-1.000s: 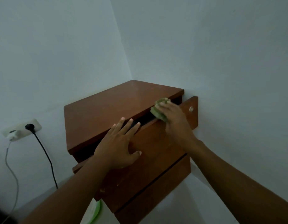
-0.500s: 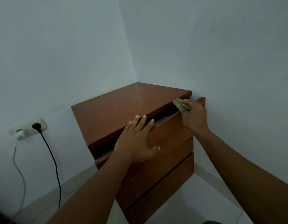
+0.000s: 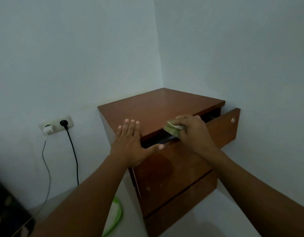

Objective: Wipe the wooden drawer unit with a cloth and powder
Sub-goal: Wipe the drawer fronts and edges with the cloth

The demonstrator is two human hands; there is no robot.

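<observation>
Gripping cloth [image 3: 172, 130], right hand [image 3: 196, 134] curled

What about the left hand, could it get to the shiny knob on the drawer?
Probably not easily. The left hand lies flat on the drawer unit's top, and the right hand, gripping the green cloth, sits between it and the knob; it would have to cross over.

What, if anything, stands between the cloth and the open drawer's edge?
Nothing visible. The right hand holds the cloth on the top edge of the drawer; the left hand rests flat on the drawer unit, to the cloth's left.
</observation>
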